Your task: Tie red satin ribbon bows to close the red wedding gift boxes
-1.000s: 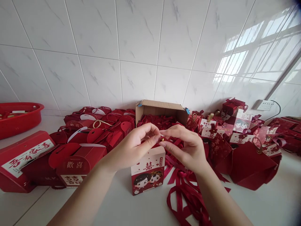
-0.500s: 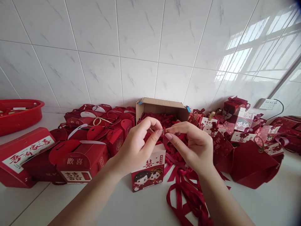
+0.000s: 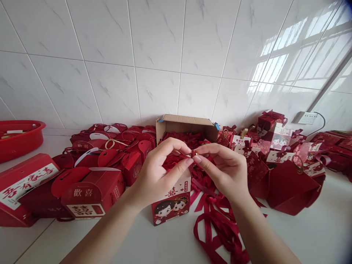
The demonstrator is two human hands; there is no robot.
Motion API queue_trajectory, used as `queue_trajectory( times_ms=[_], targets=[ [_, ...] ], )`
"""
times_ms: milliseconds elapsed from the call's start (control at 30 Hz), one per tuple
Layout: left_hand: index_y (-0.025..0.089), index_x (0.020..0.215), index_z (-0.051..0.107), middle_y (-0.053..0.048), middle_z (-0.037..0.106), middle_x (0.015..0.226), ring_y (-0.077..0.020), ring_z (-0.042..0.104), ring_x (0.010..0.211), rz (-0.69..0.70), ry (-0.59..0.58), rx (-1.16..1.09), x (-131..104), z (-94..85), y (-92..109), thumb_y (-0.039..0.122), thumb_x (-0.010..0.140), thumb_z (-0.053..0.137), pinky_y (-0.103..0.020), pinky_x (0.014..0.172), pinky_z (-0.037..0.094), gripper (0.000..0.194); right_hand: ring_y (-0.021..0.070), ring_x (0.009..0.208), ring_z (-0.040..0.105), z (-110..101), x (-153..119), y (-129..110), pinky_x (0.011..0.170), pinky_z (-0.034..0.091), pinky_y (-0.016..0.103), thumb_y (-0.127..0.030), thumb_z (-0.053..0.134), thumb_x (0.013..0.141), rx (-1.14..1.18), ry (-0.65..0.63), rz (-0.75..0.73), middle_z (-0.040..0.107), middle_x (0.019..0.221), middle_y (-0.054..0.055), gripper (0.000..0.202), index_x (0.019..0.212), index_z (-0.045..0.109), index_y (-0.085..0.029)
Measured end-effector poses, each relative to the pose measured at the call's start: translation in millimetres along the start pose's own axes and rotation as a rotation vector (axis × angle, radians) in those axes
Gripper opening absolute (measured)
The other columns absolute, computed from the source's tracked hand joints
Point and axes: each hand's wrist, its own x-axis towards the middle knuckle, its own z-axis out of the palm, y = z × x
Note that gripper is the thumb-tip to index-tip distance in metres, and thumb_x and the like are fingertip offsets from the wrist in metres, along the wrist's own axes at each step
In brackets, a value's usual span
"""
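Note:
Thumb and fingertips of my left hand are pinched together, almost meeting those of my right hand. Between them shows a bit of dark red ribbon with a small gold glint; most of it is hidden by the fingers. Just below stands an upright red and white gift box printed with two cartoon figures, its top partly covered by my left hand. A heap of loose dark red ribbons lies on the white tabletop beside the box, running under my right hand.
An open cardboard box of ribbons lies against the tiled wall. Folded red boxes crowd the left, with a red plastic basin behind. Finished-looking gift boxes with bows fill the right, near a power socket.
Both hands keep their pinch, with fingertips shifted slightly and more of the red ribbon showing between them. The view has turned a little, so everything sits slightly further left.

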Motion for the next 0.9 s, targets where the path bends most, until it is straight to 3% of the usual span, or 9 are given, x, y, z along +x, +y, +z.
queue_trajectory(
  times_ms=[200,400,600,700,800,900],
  targets=[
    [0.021,0.097,0.053,0.0,0.058,0.093,-0.0114,0.058,0.09,-0.045,-0.017,-0.089,-2.1,1.3,-0.1,0.015,0.086,0.061,-0.023,0.08,0.051,0.014,0.0167,0.082,0.067,1.3,-1.5,-3.8,0.073,0.056,0.029,-0.016,0.069,0.081,0.022,0.013,0.03,0.071,0.086,0.002,0.01,0.088,0.071,-0.022],
    [0.021,0.101,0.054,-0.002,0.059,0.093,-0.0113,0.057,0.079,-0.153,-0.022,-0.066,-0.5,0.7,-0.7,0.021,0.088,0.059,-0.024,0.072,0.051,0.013,0.0192,0.084,0.067,2.6,-2.0,-6.9,0.076,0.057,0.032,-0.021,0.07,0.08,0.055,0.023,0.116,0.07,0.086,0.004,0.007,0.087,0.068,-0.021],
    [0.023,0.098,0.054,-0.001,0.057,0.092,-0.0133,0.058,0.084,-0.148,0.189,-0.162,1.9,-11.6,-0.2,0.021,0.085,0.064,-0.027,0.077,0.053,0.017,0.0245,0.115,0.058,-2.1,3.7,-2.4,0.09,0.052,0.037,-0.023,0.069,0.08,0.185,0.11,0.159,0.066,0.115,0.006,0.004,0.079,0.066,-0.022],
    [0.025,0.091,0.054,-0.001,0.054,0.09,-0.0154,0.058,0.086,-0.098,0.306,-0.25,2.7,-18.8,3.8,0.022,0.081,0.068,-0.033,0.082,0.055,0.018,0.027,0.128,0.048,-6.2,8.1,6.2,0.096,0.048,0.041,-0.029,0.071,0.079,0.258,0.155,0.251,0.066,0.116,0.005,0.008,0.076,0.066,-0.023],
    [0.025,0.087,0.055,-0.001,0.053,0.09,-0.0165,0.057,0.087,-0.039,0.4,-0.277,2.9,-21.4,8.5,0.02,0.078,0.07,-0.036,0.083,0.057,0.019,0.0293,0.129,0.046,-7.2,11.4,14.2,0.097,0.046,0.044,-0.034,0.075,0.073,0.41,0.218,0.4,0.066,0.117,0.005,0.015,0.074,0.066,-0.023],
    [0.024,0.084,0.054,-0.001,0.051,0.091,-0.015,0.055,0.085,0.025,0.418,-0.272,0.7,-17.8,12.0,0.014,0.079,0.068,-0.036,0.084,0.057,0.018,0.0322,0.118,0.057,-5.1,13.1,18.5,0.092,0.05,0.049,-0.038,0.078,0.067,0.646,0.208,0.611,0.064,0.122,0.008,0.022,0.077,0.066,-0.022]
  ],
)
